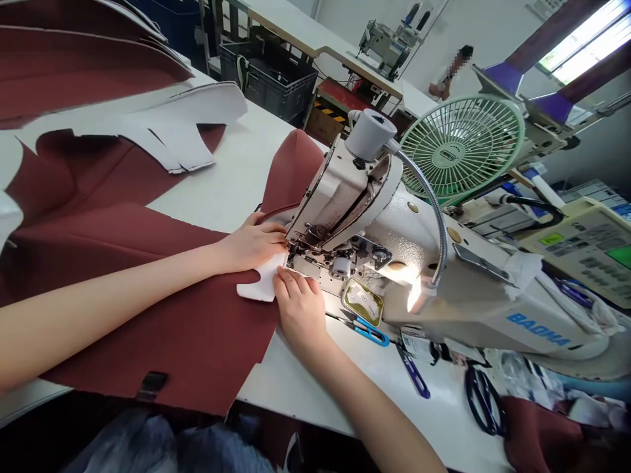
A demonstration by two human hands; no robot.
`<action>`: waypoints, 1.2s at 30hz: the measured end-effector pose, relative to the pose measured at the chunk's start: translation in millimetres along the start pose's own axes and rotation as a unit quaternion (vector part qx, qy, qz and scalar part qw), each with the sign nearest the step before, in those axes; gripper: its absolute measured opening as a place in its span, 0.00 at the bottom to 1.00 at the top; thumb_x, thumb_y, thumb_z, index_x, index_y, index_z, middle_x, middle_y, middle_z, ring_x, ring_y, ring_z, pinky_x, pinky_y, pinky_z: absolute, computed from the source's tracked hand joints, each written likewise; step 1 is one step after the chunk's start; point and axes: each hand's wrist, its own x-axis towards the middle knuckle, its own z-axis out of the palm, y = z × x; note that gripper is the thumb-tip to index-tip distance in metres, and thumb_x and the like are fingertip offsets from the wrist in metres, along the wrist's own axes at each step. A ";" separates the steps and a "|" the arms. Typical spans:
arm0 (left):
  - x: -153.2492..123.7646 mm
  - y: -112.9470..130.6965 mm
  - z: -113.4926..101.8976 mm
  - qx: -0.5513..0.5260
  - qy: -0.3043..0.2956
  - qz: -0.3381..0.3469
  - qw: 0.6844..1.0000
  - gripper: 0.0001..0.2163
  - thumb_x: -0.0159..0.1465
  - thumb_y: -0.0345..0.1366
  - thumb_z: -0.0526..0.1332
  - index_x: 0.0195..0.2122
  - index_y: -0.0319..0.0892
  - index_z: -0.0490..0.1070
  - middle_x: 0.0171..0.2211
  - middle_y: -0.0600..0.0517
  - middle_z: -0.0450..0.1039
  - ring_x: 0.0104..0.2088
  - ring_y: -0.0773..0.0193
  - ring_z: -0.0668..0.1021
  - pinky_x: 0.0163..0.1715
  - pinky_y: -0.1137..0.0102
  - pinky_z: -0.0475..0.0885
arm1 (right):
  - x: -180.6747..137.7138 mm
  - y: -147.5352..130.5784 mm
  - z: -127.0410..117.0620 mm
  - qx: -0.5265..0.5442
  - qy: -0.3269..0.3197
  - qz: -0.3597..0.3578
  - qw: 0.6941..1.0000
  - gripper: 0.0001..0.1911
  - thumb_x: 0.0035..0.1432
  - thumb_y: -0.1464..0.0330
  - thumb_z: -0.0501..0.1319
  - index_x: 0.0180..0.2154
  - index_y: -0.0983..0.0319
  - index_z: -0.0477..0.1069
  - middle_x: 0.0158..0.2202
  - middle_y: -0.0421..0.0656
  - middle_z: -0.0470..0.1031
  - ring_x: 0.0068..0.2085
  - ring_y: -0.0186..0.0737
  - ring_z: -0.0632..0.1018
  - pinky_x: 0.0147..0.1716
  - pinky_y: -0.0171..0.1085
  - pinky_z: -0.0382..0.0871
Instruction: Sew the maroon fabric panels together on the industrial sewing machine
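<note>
Maroon sheet material (197, 341) spreads under both hands and runs to the sewing machine (355, 197). A white, notched flat piece (259, 282) lies on it close to the needle area. My left hand (254, 243) is closed on the maroon material, fingertips beside the presser foot and partly hidden by the machine head. At the near side of the foot, my right hand (300, 305) has its bent fingers on the edge of the white piece, closed together. A maroon section (293, 167) stands up behind the left hand. The needle tip is too small to make out.
Blue thread snips (369, 330), a small tin (362, 302), purple snips (414, 374) and black-handled scissors (486, 401) lie right. Stacked maroon panels (89, 72) fill the far left. A green fan (463, 148), a control box (586, 243) and a distant person (446, 79) are behind.
</note>
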 end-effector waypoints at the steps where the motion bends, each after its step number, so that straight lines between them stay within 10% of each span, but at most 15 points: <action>1: 2.3 0.0 0.2 -0.003 -0.005 -0.004 1.000 0.13 0.66 0.23 0.54 0.43 0.45 0.74 0.41 0.54 0.78 0.50 0.61 0.73 0.57 0.58 0.52 | -0.6 3.4 -0.2 0.014 0.004 0.007 1.000 0.15 0.67 0.74 0.51 0.51 0.67 0.71 0.55 0.51 0.75 0.53 0.46 0.73 0.45 0.42 0.65; 36: 24.5 -17.5 16.1 0.010 0.016 0.028 0.999 0.12 0.64 0.28 0.57 0.26 0.44 0.76 0.27 0.52 0.74 0.44 0.57 0.74 0.51 0.55 0.59 | 6.7 14.7 -13.6 0.053 -0.101 0.076 0.991 0.17 0.65 0.73 0.54 0.54 0.64 0.70 0.59 0.49 0.71 0.58 0.47 0.69 0.50 0.45 0.64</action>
